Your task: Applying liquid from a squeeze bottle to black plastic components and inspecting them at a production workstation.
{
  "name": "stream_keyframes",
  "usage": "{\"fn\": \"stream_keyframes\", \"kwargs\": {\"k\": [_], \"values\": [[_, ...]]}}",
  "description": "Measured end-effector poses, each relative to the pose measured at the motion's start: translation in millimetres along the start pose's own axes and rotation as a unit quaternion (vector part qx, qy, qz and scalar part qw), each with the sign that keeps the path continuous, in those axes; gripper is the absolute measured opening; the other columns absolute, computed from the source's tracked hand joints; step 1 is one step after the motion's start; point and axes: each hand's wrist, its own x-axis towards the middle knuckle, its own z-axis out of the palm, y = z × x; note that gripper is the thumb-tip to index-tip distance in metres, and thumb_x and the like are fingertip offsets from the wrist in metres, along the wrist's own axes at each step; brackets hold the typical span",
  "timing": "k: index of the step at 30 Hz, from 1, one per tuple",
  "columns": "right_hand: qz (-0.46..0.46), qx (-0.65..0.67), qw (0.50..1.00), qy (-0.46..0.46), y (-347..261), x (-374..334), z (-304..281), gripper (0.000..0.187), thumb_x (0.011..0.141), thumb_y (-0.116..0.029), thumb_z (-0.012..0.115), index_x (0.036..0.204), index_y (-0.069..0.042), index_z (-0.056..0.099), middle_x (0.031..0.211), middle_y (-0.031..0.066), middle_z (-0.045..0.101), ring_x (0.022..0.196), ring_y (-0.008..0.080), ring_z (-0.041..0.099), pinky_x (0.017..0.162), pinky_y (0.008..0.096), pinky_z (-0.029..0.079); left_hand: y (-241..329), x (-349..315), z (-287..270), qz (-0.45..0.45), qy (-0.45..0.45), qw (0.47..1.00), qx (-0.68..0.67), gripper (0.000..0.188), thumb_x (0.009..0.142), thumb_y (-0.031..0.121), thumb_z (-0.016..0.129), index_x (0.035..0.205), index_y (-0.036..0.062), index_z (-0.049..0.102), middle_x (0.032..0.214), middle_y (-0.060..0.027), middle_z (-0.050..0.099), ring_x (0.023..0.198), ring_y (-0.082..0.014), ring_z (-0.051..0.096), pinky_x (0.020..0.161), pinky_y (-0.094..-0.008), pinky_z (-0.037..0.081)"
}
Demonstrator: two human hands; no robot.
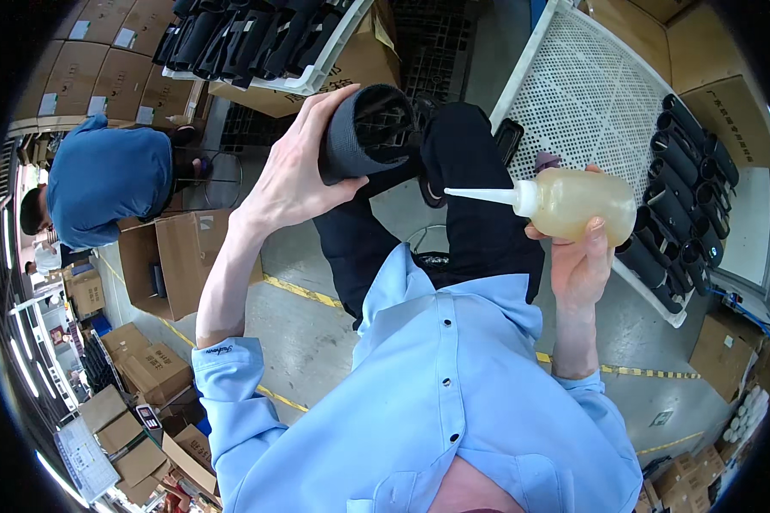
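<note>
My left hand [287, 175] is closed round a dark grey, textured, hollow cylindrical shell [342, 141]. The shell's open end faces right, and its inside looks black. In my right hand [580, 265] lies a squeeze bottle [586, 205] with a cloudy yellowish content. Its long white nozzle [483, 196] points left toward the shell, with a gap between them. Both things are held above my lap. Part of my right hand's fingers is hidden behind the bottle.
A white perforated tray [573, 94] at the right carries several dark cylindrical shells [680, 197] and a small black oval part [509, 141]. Another white tray at upper left holds several black pieces [248, 38]. An open cardboard box [188, 265] and a person in blue [111, 184] are at left.
</note>
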Motion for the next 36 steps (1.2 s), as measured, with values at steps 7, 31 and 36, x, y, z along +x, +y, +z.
{"fn": "stream_keyframes", "kwargs": {"k": [7, 31, 36], "values": [[0.017, 0.03, 0.999, 0.001, 0.4, 0.8, -5.4, 0.069, 0.097, -0.027, 0.066, 0.153, -0.004, 0.031, 0.137, 0.0231, 0.05, 0.113, 0.0374, 0.065, 0.072, 0.0449, 0.068, 1.9, 3.3, 5.9, 0.108, 0.135, 0.985, -0.019, 0.092, 0.068, 0.01, 0.087, 0.149, 0.0043, 0.044, 0.143, -0.0193, 0.05, 0.132, -0.0373, 0.052, 0.112, -0.0542, 0.043], [0.03, 0.027, 0.999, -0.022, -2.2, -3.6, 7.6, 0.074, 0.098, -0.029, 0.065, 0.157, -0.007, 0.026, 0.137, 0.0255, 0.053, 0.109, 0.0367, 0.067, 0.074, 0.0425, 0.066, -3.2, 128.1, -41.4, -0.44, -0.099, 0.796, -0.404, 0.079, 0.087, 0.057, 0.072, 0.139, 0.0017, 0.05, 0.122, -0.018, 0.061, 0.101, -0.0263, 0.065, 0.089, -0.0424, 0.054], [-0.069, -0.088, 0.993, -0.026, -5.3, 2.7, 25.1, 0.078, 0.093, -0.026, 0.074, 0.153, -0.008, 0.029, 0.137, 0.0264, 0.053, 0.117, 0.0384, 0.064, 0.089, 0.0478, 0.063, -9.7, 130.0, -30.7, -0.427, -0.131, 0.799, -0.403, 0.08, 0.088, 0.057, 0.072, 0.141, 0.0027, 0.047, 0.127, -0.0205, 0.058, 0.107, -0.0306, 0.064, 0.092, -0.0505, 0.054]]}}
